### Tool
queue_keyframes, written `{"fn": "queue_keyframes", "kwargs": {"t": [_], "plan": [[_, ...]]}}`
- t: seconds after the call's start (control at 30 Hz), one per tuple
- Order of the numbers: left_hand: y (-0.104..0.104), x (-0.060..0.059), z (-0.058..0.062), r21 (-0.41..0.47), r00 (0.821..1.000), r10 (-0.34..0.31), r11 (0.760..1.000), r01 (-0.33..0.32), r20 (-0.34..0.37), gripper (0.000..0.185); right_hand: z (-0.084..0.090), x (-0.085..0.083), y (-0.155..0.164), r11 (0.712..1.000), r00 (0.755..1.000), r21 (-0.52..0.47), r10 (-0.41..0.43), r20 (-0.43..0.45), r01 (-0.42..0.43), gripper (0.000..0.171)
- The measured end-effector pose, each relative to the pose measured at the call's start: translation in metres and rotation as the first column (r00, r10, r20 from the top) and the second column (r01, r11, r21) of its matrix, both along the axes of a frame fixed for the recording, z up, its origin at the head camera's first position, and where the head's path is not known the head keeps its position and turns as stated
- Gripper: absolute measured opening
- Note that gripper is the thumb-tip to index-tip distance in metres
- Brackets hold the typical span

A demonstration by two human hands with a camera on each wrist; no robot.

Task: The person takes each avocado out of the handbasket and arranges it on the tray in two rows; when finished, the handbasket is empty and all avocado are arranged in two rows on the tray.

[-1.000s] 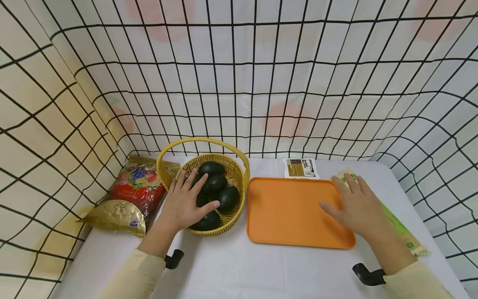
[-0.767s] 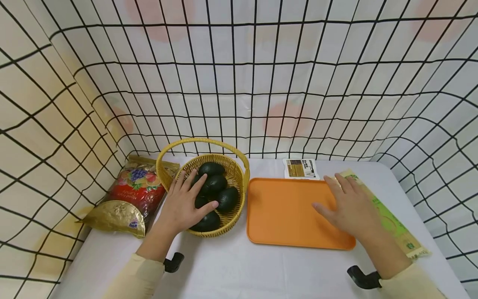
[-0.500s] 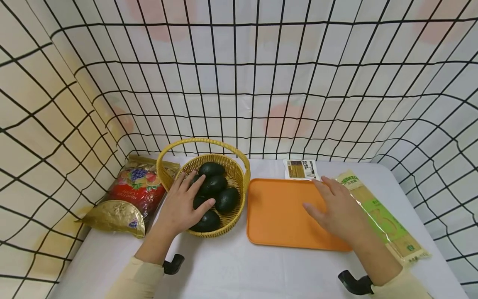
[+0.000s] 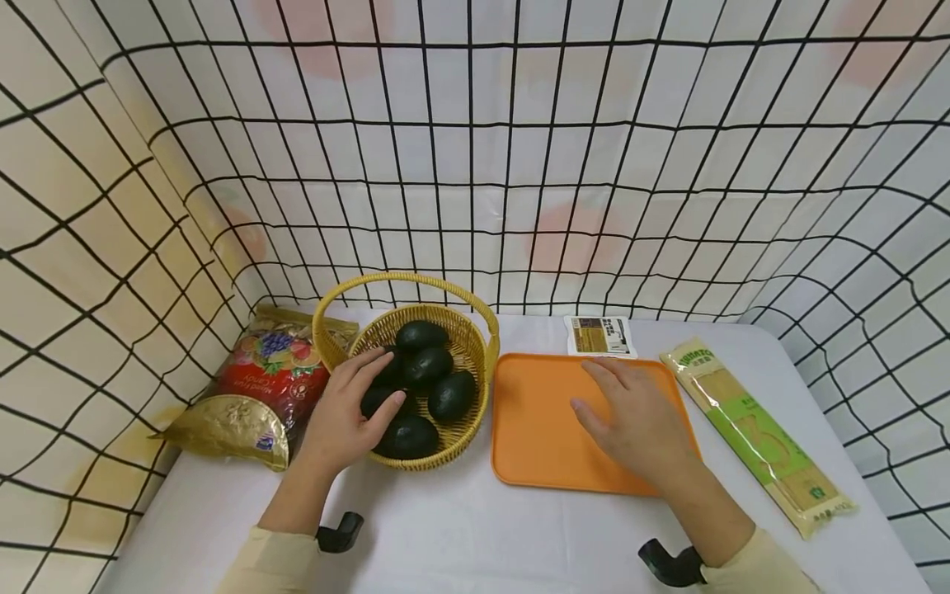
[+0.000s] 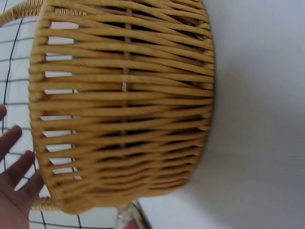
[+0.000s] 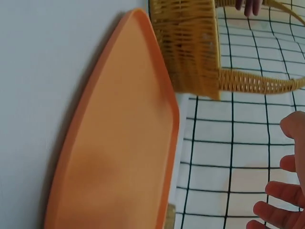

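Avocados (image 4: 428, 366): in basket (image 5: 124, 96)
Basket: between bag (image 4: 270, 371) and tray (image 4: 545, 425)
Sachet (image 4: 601, 337): behind tray
Noodles (image 4: 757, 437): right of tray
Net (image 4: 509, 125): behind tabletop (image 4: 512, 536)

Above the orange tray (image 4: 534, 425), free room separates the right hand (image 4: 640, 422) from the obstructing basket handle (image 4: 404, 277).

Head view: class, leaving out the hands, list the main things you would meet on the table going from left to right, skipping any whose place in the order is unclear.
Red and gold candy bag, yellow wicker basket, orange tray, long green-labelled packet.
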State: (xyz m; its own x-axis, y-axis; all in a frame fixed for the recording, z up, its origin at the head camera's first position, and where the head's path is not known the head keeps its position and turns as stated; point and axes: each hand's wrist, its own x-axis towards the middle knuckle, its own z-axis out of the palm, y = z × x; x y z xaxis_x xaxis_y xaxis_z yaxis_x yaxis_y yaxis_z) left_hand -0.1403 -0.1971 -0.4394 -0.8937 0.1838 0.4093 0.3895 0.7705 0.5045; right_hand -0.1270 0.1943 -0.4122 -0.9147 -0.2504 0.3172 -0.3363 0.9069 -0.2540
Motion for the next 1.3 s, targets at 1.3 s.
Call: {"fn": "queue_keyframes", "kwargs": {"t": [1.3], "plan": [[-0.027, -0.013, -0.044, 0.643, 0.972, 0.234, 0.744, -0.183, 0.007, 0.026, -0.018, -0.005, -0.131, 0.906, 0.946, -0.359, 0.291, 0.146, -0.224, 0.045]]}}
